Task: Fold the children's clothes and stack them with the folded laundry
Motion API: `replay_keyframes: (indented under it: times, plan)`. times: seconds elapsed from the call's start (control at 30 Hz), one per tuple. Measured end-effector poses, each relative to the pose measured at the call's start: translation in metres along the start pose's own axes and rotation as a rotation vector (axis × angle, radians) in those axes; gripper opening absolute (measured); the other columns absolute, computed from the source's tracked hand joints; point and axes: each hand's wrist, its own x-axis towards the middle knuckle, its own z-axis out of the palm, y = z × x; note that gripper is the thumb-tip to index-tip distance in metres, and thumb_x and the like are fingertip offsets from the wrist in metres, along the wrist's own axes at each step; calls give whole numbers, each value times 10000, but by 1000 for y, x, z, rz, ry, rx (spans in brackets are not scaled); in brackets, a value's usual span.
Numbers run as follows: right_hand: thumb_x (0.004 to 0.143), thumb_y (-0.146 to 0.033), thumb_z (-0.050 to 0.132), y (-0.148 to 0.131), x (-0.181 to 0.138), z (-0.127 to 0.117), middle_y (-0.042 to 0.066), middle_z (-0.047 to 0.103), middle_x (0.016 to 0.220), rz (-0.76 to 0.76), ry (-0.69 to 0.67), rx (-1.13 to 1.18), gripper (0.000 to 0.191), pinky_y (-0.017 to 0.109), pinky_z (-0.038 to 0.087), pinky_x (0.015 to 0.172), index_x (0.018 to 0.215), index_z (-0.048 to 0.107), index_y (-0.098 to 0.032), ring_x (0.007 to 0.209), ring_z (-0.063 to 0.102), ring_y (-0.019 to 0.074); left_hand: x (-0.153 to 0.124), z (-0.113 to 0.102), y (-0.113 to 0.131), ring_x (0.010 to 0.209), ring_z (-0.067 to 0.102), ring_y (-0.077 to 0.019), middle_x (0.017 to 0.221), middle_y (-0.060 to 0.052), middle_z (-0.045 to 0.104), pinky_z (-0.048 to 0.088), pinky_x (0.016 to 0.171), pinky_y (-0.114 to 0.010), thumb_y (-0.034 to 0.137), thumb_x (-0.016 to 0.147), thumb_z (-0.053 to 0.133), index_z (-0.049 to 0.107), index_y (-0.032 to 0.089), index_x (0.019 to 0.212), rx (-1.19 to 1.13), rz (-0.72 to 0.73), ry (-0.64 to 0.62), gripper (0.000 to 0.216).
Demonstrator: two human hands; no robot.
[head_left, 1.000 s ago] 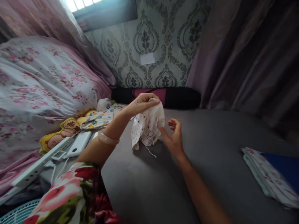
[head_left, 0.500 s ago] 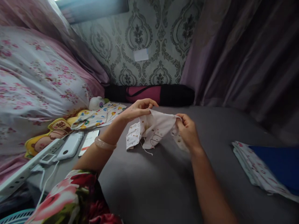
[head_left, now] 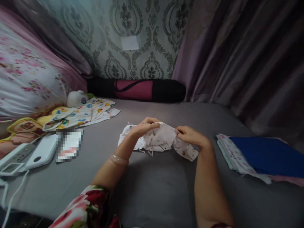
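Note:
A small white printed garment [head_left: 163, 136] with thin tie strings lies partly bunched on the grey sheet [head_left: 152, 183], and its sleeve-like end spreads out to the right. My left hand [head_left: 147, 126] grips its upper left part, the thumb on top and the other fingers mostly hidden behind the cloth. Pinched in my right hand [head_left: 188, 135] is the fabric at the garment's upper right. A light bangle [head_left: 119, 160] circles my left wrist.
To the right lies a stack of folded cloths with a blue one [head_left: 268, 155] on top. A duck-print garment [head_left: 83, 114], plush toys, a white power bank [head_left: 42, 152] and a power strip [head_left: 16, 156] lie left. A black and magenta roll bag [head_left: 135, 90] lines the wall.
Both hands have lowered the garment onto the sheet, where it now lies flatter. The view has shifted, so more of the folded stack shows at right.

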Motion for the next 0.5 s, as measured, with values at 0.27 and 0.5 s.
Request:
replay_keyframes:
  times: [0.27,0.5]
  plan:
    - [814,-375,635,-16,22,27,57,676,992,-235,126,529,283,326,503,817,1040,639,-206,892,630,175,7,5,-22,501,493,-100,552,6,556,363,468,-212,360,649,703,588,165,607,-135,-201,67,230]
    - [789,-400,674,-19,32,41,4,630,832,-199,254,311,289,270,450,711,998,666,-201,777,566,148,9,6,-23,439,416,-78,499,30,478,309,428,-213,340,659,669,530,168,551,-131,-246,31,246]
